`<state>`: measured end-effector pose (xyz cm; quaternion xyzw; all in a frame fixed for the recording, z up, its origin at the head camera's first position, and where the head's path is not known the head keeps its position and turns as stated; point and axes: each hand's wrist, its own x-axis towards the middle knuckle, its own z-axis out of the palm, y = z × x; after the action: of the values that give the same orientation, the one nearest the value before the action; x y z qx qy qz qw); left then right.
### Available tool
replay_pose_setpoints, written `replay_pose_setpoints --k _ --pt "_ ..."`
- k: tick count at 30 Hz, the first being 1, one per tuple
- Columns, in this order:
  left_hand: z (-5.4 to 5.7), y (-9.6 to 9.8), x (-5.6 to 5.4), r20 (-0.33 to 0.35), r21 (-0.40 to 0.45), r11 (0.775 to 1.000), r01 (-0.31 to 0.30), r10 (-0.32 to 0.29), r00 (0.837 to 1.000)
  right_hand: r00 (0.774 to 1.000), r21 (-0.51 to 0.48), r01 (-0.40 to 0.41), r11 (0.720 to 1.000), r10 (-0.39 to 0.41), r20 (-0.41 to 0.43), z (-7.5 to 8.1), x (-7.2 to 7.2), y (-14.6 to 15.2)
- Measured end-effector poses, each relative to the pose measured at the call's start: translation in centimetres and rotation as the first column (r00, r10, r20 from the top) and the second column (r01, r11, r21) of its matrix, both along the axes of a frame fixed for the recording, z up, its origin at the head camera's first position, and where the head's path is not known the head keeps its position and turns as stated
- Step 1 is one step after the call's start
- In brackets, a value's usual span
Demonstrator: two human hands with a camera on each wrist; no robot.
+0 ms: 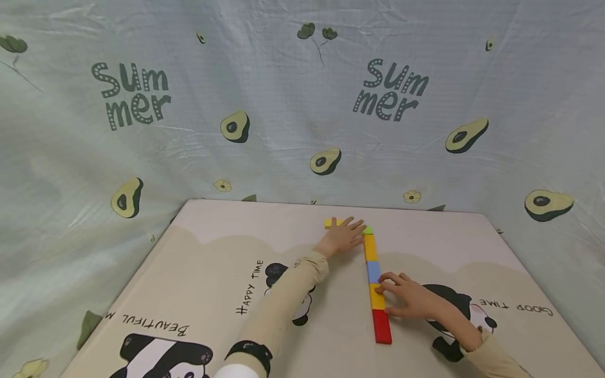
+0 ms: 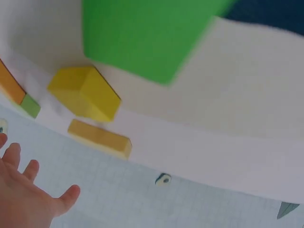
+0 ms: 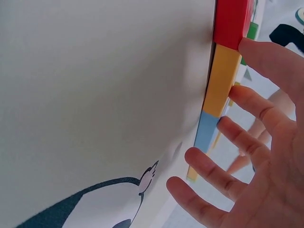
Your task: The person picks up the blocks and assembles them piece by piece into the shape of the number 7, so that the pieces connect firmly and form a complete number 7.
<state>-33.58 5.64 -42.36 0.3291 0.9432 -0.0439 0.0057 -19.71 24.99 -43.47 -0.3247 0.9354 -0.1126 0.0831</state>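
Note:
A row of flat toy blocks runs away across the table: a red block (image 1: 382, 326) nearest, then a yellow block (image 1: 376, 297), a blue block (image 1: 373, 272), an orange-yellow block (image 1: 371, 248) and a light green block (image 1: 368, 230). My left hand (image 1: 341, 237) reaches to the far end, fingers spread, fingertips right by the green block. Another yellow block (image 1: 328, 223) lies partly hidden behind that hand. Along the row's right side, my right hand (image 1: 410, 297) has its fingers apart, thumb at the red block and fingertips by the yellow block.
In the left wrist view, a large green block (image 2: 147, 38) looms close to the camera, with a chunky yellow block (image 2: 88, 93) and a flat yellow block (image 2: 100, 137) beyond it. A panda-print cloth (image 1: 222, 252) covers the table. A printed curtain (image 1: 283, 105) hangs behind the table.

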Motion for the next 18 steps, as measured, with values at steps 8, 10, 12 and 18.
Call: replay_pose_setpoints --k 8,10,12,18 --pt "2.1 -3.1 -0.1 -0.06 0.043 0.994 0.097 -0.094 0.994 1.0 -0.013 -0.01 1.0 0.01 -0.03 -0.2 -0.1 0.1" --pt "2.4 -3.9 0.2 -0.088 0.067 0.989 0.133 -0.127 0.988 0.999 -0.021 -0.015 1.0 0.014 -0.037 -0.2 -0.1 0.1" --pt "2.6 -4.7 0.5 -0.117 0.095 0.981 0.169 -0.157 0.981 0.999 -0.024 -0.013 1.0 0.012 -0.036 -0.3 -0.2 0.1" --pt "2.4 -6.8 1.5 -0.156 0.101 0.969 0.224 -0.207 0.966 1.0 -0.017 -0.001 1.0 0.0 -0.024 -0.6 0.0 0.1"
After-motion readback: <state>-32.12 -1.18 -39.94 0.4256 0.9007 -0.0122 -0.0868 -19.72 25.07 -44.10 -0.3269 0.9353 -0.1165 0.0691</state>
